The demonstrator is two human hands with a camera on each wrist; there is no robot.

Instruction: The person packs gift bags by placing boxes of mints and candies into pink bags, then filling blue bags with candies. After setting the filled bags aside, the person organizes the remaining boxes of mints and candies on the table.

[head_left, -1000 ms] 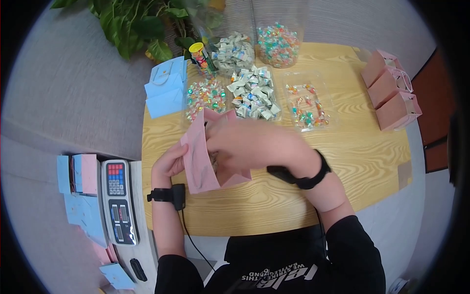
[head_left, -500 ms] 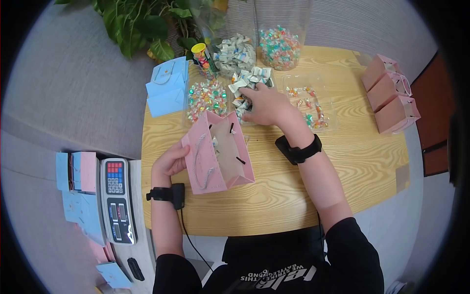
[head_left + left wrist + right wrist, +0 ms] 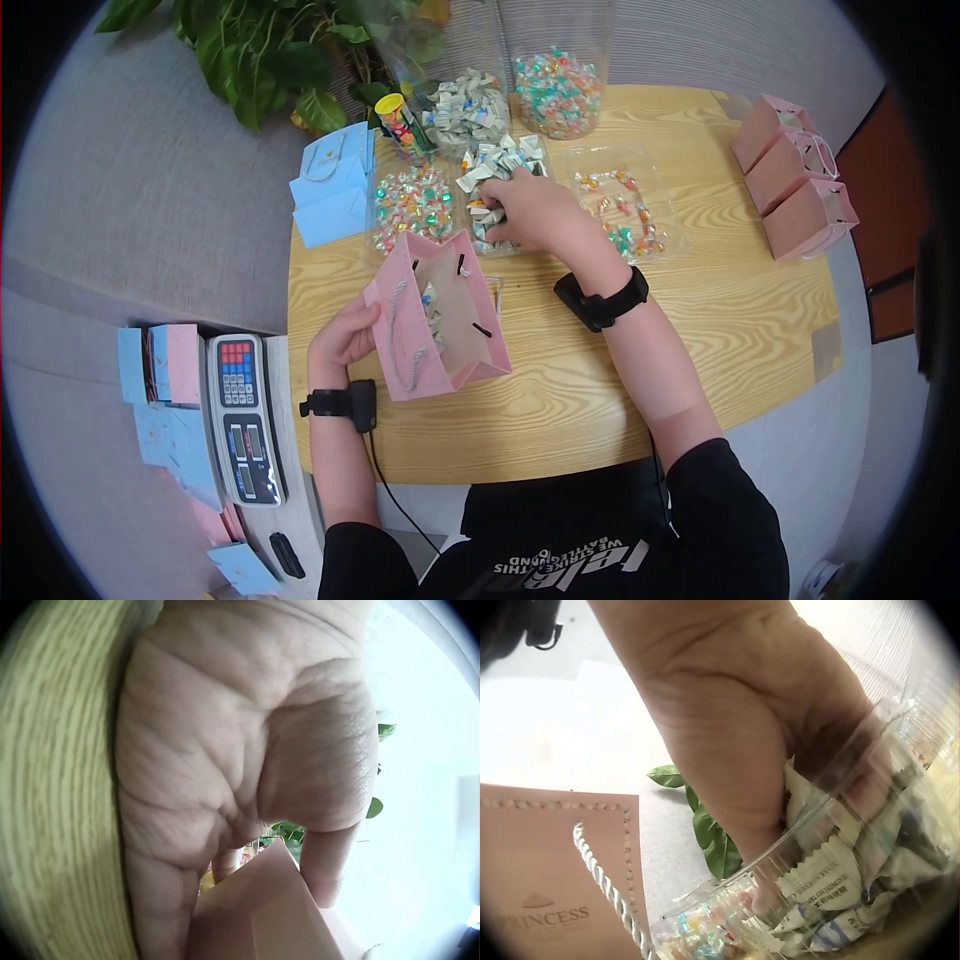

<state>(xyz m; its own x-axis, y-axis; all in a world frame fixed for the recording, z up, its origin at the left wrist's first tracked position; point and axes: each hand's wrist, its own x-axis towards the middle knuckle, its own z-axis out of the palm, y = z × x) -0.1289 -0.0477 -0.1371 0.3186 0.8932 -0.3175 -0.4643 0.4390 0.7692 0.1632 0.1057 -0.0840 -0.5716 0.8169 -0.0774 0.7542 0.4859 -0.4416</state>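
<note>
My left hand (image 3: 345, 332) grips a pink paper gift bag (image 3: 392, 325) by its side, thumb on one face and fingers underneath. The bag leans with its mouth toward the right, and a few pale wrapped candies (image 3: 435, 318) show inside. My right hand (image 3: 540, 212) reaches into a clear plastic tray of white-wrapped candies (image 3: 825, 877), thumb and fingers sunk around several of them. In the right wrist view the tray's clear wall crosses in front of the fingers, and the bag's printed face (image 3: 547, 870) with a white rope handle stands nearby.
Left of that tray lie shiny candies (image 3: 412, 205); right of it, a sparsely filled tray (image 3: 655, 180). Behind stand a jar of shiny candies (image 3: 560, 95) and a colourful tube (image 3: 400, 120). Blue bags (image 3: 330, 205) and pink bags (image 3: 800, 215) flank the table, a scale (image 3: 245, 420) at left.
My right hand has come out of the pink bag and moved up to the tray of white-wrapped candies, its fingers now among them. My left hand keeps hold of the bag, its mouth now uncovered.
</note>
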